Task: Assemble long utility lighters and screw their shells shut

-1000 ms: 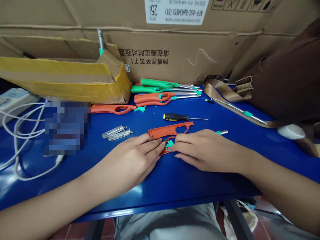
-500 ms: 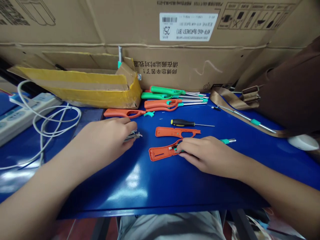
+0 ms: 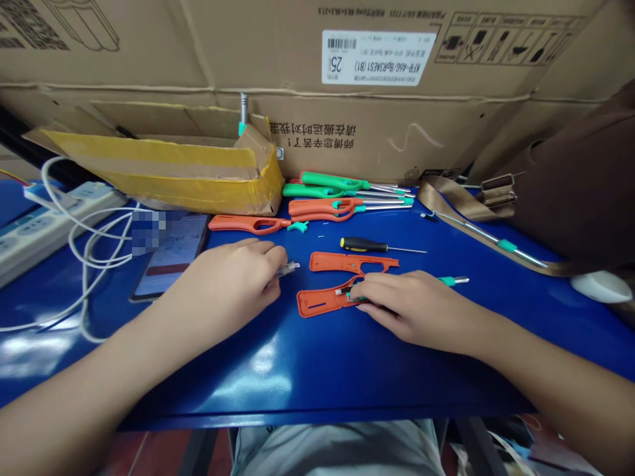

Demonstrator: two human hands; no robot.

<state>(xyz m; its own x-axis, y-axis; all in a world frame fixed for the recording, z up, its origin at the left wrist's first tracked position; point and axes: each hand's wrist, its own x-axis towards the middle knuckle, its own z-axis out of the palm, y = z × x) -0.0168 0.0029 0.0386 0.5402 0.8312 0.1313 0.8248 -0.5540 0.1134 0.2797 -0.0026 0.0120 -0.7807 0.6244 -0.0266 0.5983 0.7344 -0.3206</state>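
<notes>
My left hand [image 3: 245,274] is closed, pinching a small translucent part with a metal-looking tip [image 3: 288,268], just left of the lighter shells; most of it is hidden by the fingers. My right hand [image 3: 409,304] is closed over an orange lighter shell half [image 3: 317,302] lying hollow side up on the table. Its fingers press at the trigger area, where bits of green and a dark piece show. Beyond that hand sticks out a metal tube end with a green collar [image 3: 448,281]. Behind lies the other orange shell half [image 3: 331,262], flat and untouched.
A black-and-yellow screwdriver [image 3: 364,245] lies behind the shells. Further back are several assembled orange and green lighters [image 3: 322,209] and a yellow-taped cardboard box [image 3: 198,175]. A phone [image 3: 171,258], white cable and power strip [image 3: 59,225] occupy the left; a brown strap [image 3: 446,198] the right.
My left hand has moved right with the small part, closer to the shells, and the phone's screen is now lit. My right hand stays on the shell half.
</notes>
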